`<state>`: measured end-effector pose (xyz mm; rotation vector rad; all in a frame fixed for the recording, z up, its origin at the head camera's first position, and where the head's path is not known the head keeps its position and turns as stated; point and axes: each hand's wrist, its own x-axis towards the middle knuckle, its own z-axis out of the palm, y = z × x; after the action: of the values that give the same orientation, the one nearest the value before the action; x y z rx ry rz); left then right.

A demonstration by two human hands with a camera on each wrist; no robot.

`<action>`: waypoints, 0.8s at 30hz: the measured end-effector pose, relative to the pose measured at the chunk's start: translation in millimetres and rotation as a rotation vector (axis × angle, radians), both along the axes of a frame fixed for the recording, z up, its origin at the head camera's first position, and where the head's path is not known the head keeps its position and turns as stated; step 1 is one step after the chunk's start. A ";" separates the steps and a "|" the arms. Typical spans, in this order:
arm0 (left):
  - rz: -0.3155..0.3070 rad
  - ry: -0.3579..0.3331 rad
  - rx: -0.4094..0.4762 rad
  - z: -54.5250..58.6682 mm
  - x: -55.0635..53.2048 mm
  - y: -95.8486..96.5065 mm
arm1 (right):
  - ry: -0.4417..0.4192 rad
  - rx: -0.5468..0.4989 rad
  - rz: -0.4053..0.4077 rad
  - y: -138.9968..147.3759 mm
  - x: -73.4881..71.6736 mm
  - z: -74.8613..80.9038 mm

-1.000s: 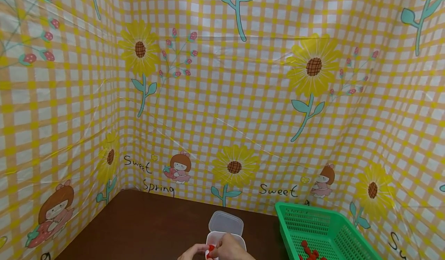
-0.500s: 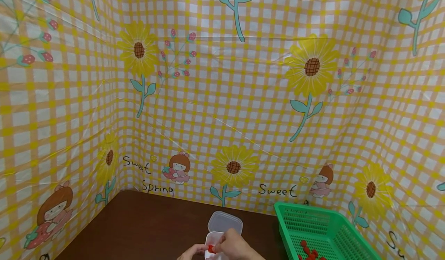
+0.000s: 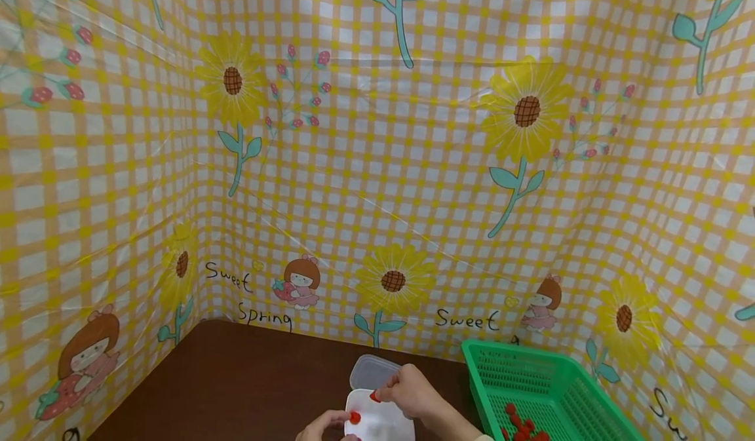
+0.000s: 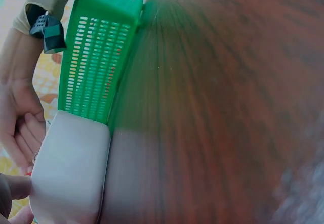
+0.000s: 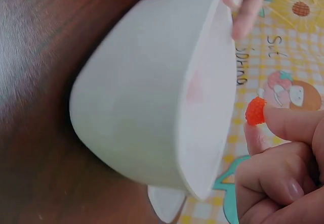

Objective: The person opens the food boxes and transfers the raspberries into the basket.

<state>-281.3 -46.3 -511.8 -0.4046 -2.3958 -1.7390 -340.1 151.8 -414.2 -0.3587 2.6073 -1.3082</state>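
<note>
At bottom centre, we see the right hand (image 3: 413, 390) pinching a red berry (image 3: 374, 396) over the white box (image 3: 385, 416), likely so a slip lands inside, while the left hand (image 3: 323, 425) touches a second berry (image 3: 354, 417), its grip unclear to us, the right now higher and farther off than half a second ago

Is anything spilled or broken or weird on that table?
Nothing stands out. The white box looks whole, with the lid lying behind it. The right hand pinches a red berry, and more berries sit inside the green basket. I see no spill.
</note>
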 end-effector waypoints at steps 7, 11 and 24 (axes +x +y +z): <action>-0.014 -0.032 0.048 1.6 -0.1 0.1 | 0.013 -0.005 0.011 12.9 -1.3 16.5; -0.001 -0.008 0.025 1.0 -0.1 0.6 | 0.010 -0.013 0.004 23.1 -1.5 24.4; 0.028 0.016 0.007 0.6 1.6 1.9 | 0.032 0.020 -0.057 70.5 -5.6 41.9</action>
<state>-279.6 -44.4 -511.2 -0.3815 -2.3716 -1.7256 -345.7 222.2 -372.2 -0.3065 2.6738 -1.3032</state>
